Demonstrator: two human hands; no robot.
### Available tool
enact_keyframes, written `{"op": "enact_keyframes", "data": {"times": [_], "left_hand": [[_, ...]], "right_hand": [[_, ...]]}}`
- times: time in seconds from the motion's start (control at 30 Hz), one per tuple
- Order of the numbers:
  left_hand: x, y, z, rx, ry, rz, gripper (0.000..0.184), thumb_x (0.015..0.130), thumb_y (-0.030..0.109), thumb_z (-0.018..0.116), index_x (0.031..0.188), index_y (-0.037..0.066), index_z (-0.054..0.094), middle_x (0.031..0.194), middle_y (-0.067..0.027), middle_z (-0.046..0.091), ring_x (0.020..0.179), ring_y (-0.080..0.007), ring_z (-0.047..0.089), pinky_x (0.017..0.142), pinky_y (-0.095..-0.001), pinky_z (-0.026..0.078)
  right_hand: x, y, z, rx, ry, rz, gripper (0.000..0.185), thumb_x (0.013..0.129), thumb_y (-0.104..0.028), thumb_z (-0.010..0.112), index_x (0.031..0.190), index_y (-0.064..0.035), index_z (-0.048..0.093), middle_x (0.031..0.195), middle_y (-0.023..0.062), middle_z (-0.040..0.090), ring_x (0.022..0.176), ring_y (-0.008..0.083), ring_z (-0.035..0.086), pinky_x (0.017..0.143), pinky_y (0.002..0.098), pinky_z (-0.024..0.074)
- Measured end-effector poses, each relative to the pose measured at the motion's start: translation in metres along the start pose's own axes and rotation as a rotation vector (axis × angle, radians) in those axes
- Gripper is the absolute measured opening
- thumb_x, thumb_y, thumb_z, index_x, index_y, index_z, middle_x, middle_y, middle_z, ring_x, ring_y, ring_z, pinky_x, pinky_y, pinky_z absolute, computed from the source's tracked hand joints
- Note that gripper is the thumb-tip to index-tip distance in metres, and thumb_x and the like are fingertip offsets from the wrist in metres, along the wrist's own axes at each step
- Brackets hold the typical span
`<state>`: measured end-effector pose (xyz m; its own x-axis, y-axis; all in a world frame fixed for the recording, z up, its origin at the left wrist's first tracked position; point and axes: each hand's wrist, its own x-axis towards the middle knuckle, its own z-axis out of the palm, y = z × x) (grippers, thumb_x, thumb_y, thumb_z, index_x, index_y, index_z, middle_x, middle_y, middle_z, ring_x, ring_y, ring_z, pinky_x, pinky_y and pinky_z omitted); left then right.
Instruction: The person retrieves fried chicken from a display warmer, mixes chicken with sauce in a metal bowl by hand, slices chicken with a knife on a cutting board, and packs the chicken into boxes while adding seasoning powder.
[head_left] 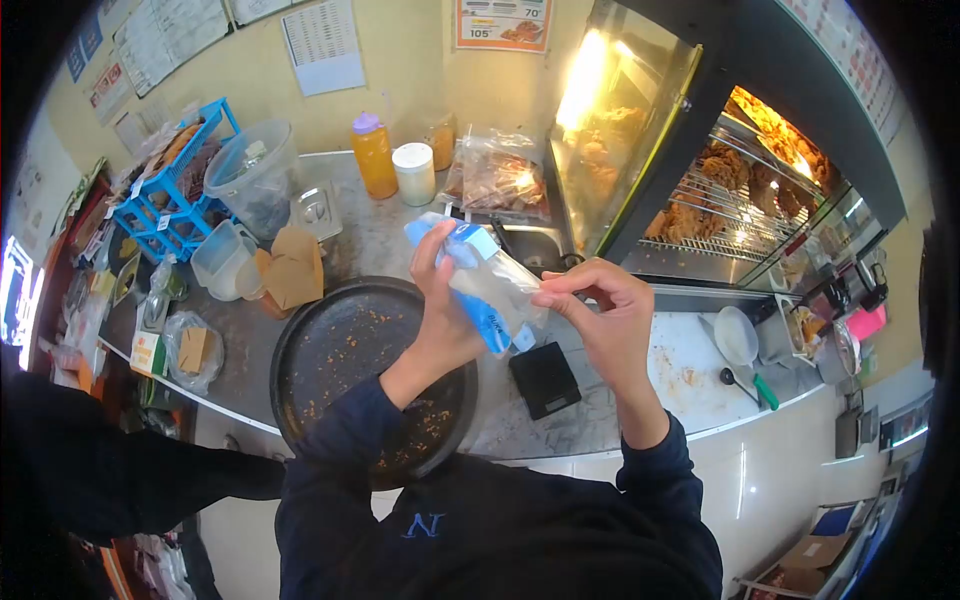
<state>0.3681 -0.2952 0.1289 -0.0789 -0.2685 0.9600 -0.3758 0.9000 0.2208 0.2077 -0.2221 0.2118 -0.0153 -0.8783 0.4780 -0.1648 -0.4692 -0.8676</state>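
Observation:
My left hand [445,315] is wrapped round a blue and white plastic packet [478,300], held tilted above the counter. Thumb and fingers of my right hand [605,315] pinch the thin, clear plastic at the packet's right side. What the packet contains, I cannot make out. Below my hands lies a flat black square device [545,381], which looks like a kitchen scale. A large round dark tray [290,375] with scattered crumbs sits under my left forearm.
Behind my hands stand a sauce bottle [374,160], a white-lidded jar [414,175] and bagged meat [505,180]. A lit warming cabinet [690,200] holds fried chicken at right. Cardboard boxes [292,270] and plastic tubs [222,258] are left. A person in dark clothes [130,470] is close at left.

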Motion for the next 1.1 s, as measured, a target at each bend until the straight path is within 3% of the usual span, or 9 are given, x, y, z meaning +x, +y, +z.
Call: {"op": "enact_keyframes", "data": {"times": [0.23, 0.4, 0.53, 0.73, 0.83, 0.9, 0.97, 1.03, 1.1], "left_hand": [[0.015, 0.001, 0.017, 0.003, -0.308, 0.150, 0.101, 0.054, 0.025, 0.082, 0.137, 0.023, 0.024, 0.136, -0.0195, 0.029, 0.126, -0.0394, 0.030, 0.102, -0.0570, 0.021], [0.061, -0.017, 0.046, -0.070, -0.183, 0.186, 0.095, 0.052, 0.021, 0.079, 0.134, 0.020, 0.031, 0.135, -0.0189, 0.031, 0.124, -0.0398, 0.033, 0.102, -0.0564, 0.023], [0.102, -0.039, 0.083, -0.238, -0.083, 0.122, 0.101, 0.055, 0.020, 0.081, 0.137, 0.010, 0.022, 0.129, -0.0203, 0.035, 0.116, -0.0394, 0.039, 0.099, -0.0489, 0.031], [0.078, -0.135, 0.175, -0.169, -0.011, -0.204, 0.128, 0.050, 0.035, 0.087, 0.142, 0.004, 0.004, 0.137, -0.0258, 0.023, 0.129, -0.0422, 0.021, 0.104, -0.0525, 0.024], [0.051, -0.167, 0.219, 0.208, -0.364, -0.265, 0.138, 0.047, 0.045, 0.086, 0.144, 0.006, -0.004, 0.146, -0.0276, 0.005, 0.136, -0.0406, 0.003, 0.108, -0.0519, 0.017], [0.069, -0.134, 0.200, 0.317, -0.645, -0.691, 0.130, 0.056, 0.049, 0.081, 0.144, 0.007, -0.005, 0.148, -0.0278, -0.002, 0.138, -0.0402, -0.001, 0.109, -0.0528, 0.012], [0.053, -0.182, 0.183, 0.277, -0.208, -0.205, 0.089, 0.076, 0.035, 0.070, 0.143, 0.006, 0.019, 0.144, -0.0256, 0.021, 0.136, -0.0361, 0.017, 0.109, -0.0474, 0.020], [0.108, -0.096, 0.139, -0.372, 0.098, -0.578, 0.062, 0.080, 0.017, 0.066, 0.132, -0.001, 0.036, 0.136, -0.0187, 0.038, 0.126, -0.0291, 0.038, 0.106, -0.0393, 0.027], [0.145, 0.007, 0.114, -0.448, -0.053, -0.367, 0.065, 0.077, 0.022, 0.069, 0.130, -0.001, 0.039, 0.132, -0.0173, 0.043, 0.122, -0.0264, 0.043, 0.104, -0.0383, 0.029]], "right_hand": [[0.033, -0.034, -0.027, 0.009, 0.283, -0.257, 0.005, 0.079, 0.004, 0.065, 0.082, 0.0043, 0.061, 0.078, 0.0051, 0.063, 0.075, 0.0097, 0.060, 0.070, 0.0211, 0.0476], [0.066, -0.051, -0.061, 0.083, 0.293, -0.251, 0.008, 0.087, -0.008, 0.062, 0.087, -0.0011, 0.058, 0.077, -0.0002, 0.059, 0.063, 0.0016, 0.049, 0.056, 0.0152, 0.0382], [0.051, -0.060, -0.067, 0.083, 0.133, -0.192, 0.010, 0.089, -0.012, 0.059, 0.087, -0.0032, 0.056, 0.077, -0.0008, 0.057, 0.063, 0.0023, 0.050, 0.057, 0.0169, 0.0409], [-0.017, -0.086, -0.100, 0.055, 0.805, -0.327, 0.011, 0.093, -0.017, 0.051, 0.090, -0.0065, 0.049, 0.080, -0.0038, 0.046, 0.071, 0.0010, 0.045, 0.063, 0.0161, 0.0380], [-0.053, -0.066, -0.130, -0.124, 0.776, -0.102, 0.010, 0.093, -0.017, 0.051, 0.092, -0.0080, 0.047, 0.079, -0.0051, 0.043, 0.069, 0.0010, 0.042, 0.062, 0.0155, 0.0365], [-0.081, -0.043, -0.157, -0.044, 0.768, -0.012, 0.010, 0.093, -0.018, 0.052, 0.092, -0.0087, 0.048, 0.079, -0.0051, 0.043, 0.062, 0.0020, 0.040, 0.057, 0.0170, 0.0374], [-0.102, -0.020, -0.191, 0.169, 0.771, -0.005, 0.012, 0.094, -0.020, 0.052, 0.093, -0.0087, 0.049, 0.078, -0.0057, 0.043, 0.061, 0.0016, 0.041, 0.055, 0.0176, 0.0373], [-0.118, -0.014, -0.220, 0.346, 0.801, 0.062, 0.016, 0.093, -0.024, 0.053, 0.095, -0.0085, 0.050, 0.077, -0.0062, 0.043, 0.061, 0.0012, 0.042, 0.054, 0.0176, 0.0376], [-0.118, -0.009, -0.251, 0.478, 0.861, 0.161, 0.021, 0.093, -0.028, 0.054, 0.098, -0.0081, 0.052, 0.075, -0.0066, 0.044, 0.062, 0.0008, 0.043, 0.055, 0.0172, 0.0382]]}}
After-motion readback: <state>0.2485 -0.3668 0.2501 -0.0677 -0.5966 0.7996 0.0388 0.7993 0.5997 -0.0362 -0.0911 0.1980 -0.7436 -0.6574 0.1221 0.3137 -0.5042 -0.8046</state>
